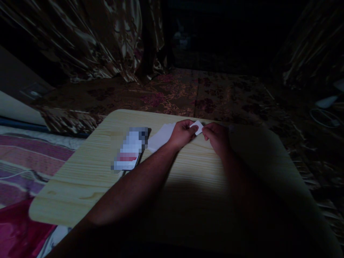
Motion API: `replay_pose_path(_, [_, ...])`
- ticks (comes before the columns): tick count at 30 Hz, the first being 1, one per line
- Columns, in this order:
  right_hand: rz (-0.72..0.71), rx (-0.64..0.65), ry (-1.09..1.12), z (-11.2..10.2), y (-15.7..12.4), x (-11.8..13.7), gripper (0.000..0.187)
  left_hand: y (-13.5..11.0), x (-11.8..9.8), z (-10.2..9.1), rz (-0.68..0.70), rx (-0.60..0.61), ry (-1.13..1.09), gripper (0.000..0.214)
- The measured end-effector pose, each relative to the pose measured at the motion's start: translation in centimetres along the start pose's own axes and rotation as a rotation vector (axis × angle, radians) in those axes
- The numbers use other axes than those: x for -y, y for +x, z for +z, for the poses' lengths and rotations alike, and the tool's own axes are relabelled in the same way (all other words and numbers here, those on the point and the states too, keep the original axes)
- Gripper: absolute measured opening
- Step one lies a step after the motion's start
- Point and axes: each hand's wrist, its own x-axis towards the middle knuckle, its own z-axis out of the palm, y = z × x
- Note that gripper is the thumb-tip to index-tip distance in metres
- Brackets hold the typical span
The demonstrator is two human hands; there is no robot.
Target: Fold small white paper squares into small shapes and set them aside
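Between my two hands, above the far part of a light wooden table (188, 168), is a small piece of white paper (199, 127). My left hand (183, 133) is closed, its thumb pressed on the paper's left side. At the paper's right corner, the fingers of my right hand (215, 134) are pinched together. Partly hidden behind my left hand and forearm, several white paper sheets (161, 137) lie on the table in an uneven stack. Left of the sheets rests a phone (130, 147), its screen lit and blurred out.
A bed with a striped cover (34, 150) borders the table on the left. Behind it are a ledge with flowered cloth (166, 93) and shiny curtains (107, 32). A white cable (324, 116) hangs at the right. The room is dim, with the right side in shadow.
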Motion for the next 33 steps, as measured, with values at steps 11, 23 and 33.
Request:
replay_pose_path(11, [0.001, 0.006, -0.021, 0.02, -0.06, 0.22, 0.017, -0.02, -0.17, -0.09, -0.016, 0.0, -0.01, 0.021])
replay_pose_path(23, [-0.006, 0.056, -0.078, -0.11, -0.06, 0.27, 0.018, -0.06, 0.06, -0.13, 0.061, 0.032, -0.05, 0.028])
replay_pose_path(33, [-0.024, 0.043, -0.075, -0.04, -0.05, 0.09, 0.019, -0.14, -0.12, -0.16, 0.043, 0.027, -0.029, 0.03])
